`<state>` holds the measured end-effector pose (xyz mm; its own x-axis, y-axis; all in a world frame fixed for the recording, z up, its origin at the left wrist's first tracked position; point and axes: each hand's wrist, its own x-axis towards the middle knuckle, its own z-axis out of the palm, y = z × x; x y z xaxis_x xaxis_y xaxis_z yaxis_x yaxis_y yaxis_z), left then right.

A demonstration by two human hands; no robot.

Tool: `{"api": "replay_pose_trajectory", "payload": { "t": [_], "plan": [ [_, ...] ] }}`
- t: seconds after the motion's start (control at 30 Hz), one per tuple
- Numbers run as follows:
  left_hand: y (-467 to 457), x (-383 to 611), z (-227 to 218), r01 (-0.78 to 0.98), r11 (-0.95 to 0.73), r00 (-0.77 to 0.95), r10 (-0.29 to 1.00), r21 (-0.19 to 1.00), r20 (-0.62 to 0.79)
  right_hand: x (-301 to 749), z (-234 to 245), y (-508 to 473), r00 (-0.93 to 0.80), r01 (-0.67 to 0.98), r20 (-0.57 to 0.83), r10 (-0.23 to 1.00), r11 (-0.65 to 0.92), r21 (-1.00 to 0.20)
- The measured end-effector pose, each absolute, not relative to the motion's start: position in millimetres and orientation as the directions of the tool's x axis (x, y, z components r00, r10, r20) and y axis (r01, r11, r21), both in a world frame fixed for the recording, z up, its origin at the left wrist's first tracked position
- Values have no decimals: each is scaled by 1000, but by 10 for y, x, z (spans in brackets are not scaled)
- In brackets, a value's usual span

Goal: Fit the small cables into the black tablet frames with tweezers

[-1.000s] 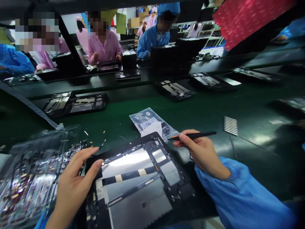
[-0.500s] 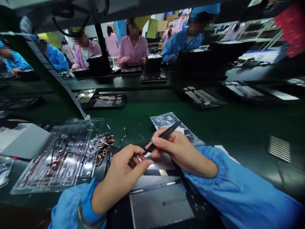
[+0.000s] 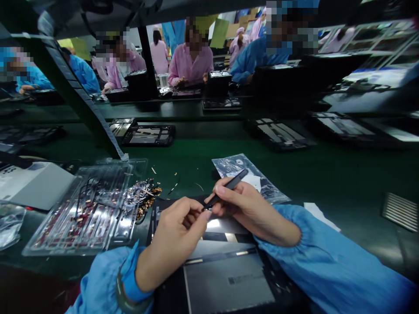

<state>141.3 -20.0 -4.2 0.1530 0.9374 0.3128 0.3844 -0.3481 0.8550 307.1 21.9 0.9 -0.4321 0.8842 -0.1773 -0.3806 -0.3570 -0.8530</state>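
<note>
My right hand holds black tweezers like a pen, their tips pointing down and left. The tips meet the fingertips of my left hand. There the left thumb and forefinger pinch something small and dark that I cannot make out. Both hands are above an opened tablet, whose large grey battery and shiny metal plate show. A clear plastic bag lies just beyond the right hand.
A clear plastic tray of small parts stands left, with a pile of tiny gold-ended parts at its edge. A ridged metal block lies right. Opened tablets sit along the line; people work opposite.
My left thumb and forefinger have closed together at the tweezers' tips; before, they were further apart. The whole view has shifted slightly, so the bench things appear further right.
</note>
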Motion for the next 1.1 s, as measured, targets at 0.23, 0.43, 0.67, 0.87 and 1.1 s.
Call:
{"api": "replay_pose_trajectory", "payload": {
  "t": [0.23,0.43,0.67,0.87,1.1],
  "plan": [
    [-213,1380,-67,385,-342,189,938,857,290,3081,14,210,-463,-377,-210,861,-406,-833],
    [-244,1384,-81,373,-289,227,950,882,215,3095,4,221,-489,-368,-232,841,-440,-819],
    [-217,1216,-92,450,-154,131,986,880,106,3198,-5,262,-273,-227,-159,949,-224,-948],
    [-201,1021,-98,444,-105,23,994,890,106,3236,-47,248,-161,83,-137,977,-124,-989],
    [-242,1037,-106,393,-109,8,993,913,115,3224,-124,203,-177,271,-33,984,16,-962]
  ]
}}
